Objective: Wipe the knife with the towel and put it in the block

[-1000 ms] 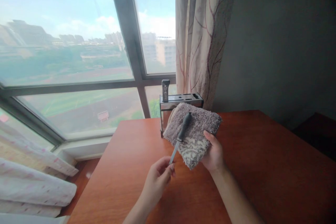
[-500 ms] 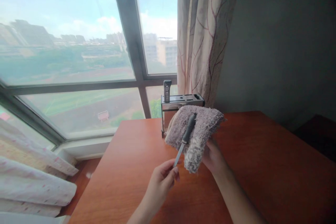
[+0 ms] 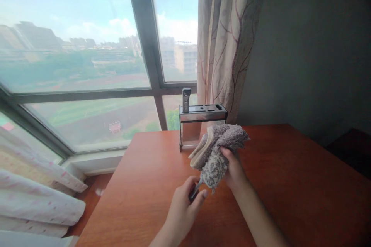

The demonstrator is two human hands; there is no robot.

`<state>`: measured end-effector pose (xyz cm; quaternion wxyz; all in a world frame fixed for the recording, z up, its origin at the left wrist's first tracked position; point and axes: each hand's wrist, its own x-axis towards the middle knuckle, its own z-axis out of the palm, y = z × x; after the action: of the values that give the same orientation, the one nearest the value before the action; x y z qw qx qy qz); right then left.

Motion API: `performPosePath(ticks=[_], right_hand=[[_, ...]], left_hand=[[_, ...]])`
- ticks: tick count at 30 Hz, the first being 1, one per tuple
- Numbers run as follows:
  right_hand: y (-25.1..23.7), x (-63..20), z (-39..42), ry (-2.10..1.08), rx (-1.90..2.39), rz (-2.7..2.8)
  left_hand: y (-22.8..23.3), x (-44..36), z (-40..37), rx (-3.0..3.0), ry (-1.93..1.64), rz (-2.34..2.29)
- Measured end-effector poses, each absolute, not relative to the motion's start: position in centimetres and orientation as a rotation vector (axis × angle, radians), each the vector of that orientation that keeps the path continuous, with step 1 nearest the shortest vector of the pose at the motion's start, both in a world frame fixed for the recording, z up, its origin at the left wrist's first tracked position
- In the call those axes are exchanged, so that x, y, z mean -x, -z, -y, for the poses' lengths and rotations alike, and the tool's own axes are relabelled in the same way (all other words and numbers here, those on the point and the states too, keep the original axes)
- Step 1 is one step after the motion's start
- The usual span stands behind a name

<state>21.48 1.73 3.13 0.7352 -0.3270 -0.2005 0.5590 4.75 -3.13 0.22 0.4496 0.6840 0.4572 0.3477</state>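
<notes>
My right hand point(image 3: 235, 170) grips a fluffy grey towel point(image 3: 216, 150), folded shut around a slim tool. Only a short piece of the tool's metal shaft point(image 3: 197, 190) sticks out from the towel's lower edge; its dark handle is hidden inside the cloth. My left hand point(image 3: 185, 205) pinches that exposed end between thumb and fingers, just below and left of the towel. Both hands hover above the reddish-brown wooden table point(image 3: 150, 185).
A metal knife rack point(image 3: 203, 112) stands at the table's far edge by the window, with one dark handle point(image 3: 186, 99) sticking up from it. A patterned curtain point(image 3: 226, 38) hangs behind it. White bedding point(image 3: 37, 200) lies low on the left. A grey wall is to the right.
The towel lay flat under the tool; my right hand has folded it over the dark handle. My left hand has shifted slightly right and closer to the towel along the shaft.
</notes>
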Motion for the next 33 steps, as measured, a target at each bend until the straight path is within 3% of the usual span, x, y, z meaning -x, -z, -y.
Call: performPosePath(ticks=[12, 21, 28, 33], right_hand=[[-2.7, -20.8, -1.7, -1.226, 0.721, 0.399], [-2.0, -22.0, -1.0, -1.379, 0.683, 0.330], [-2.7, -22.3, -0.5, -1.473, 0.634, 0.367], [-2.1, -22.8, -0.8, -1.413, 0.672, 0.372]], left_hand=[[-0.4, -4.3, 3.1, -1.666, -0.938, -1.150], [-0.5, -5.0, 3.5, -0.934, -0.612, -0.730], [-1.3, -4.2, 3.7, -0.923, -0.495, -0.613], [0.0, -4.4, 3.1, -1.035, -0.596, -0.712]])
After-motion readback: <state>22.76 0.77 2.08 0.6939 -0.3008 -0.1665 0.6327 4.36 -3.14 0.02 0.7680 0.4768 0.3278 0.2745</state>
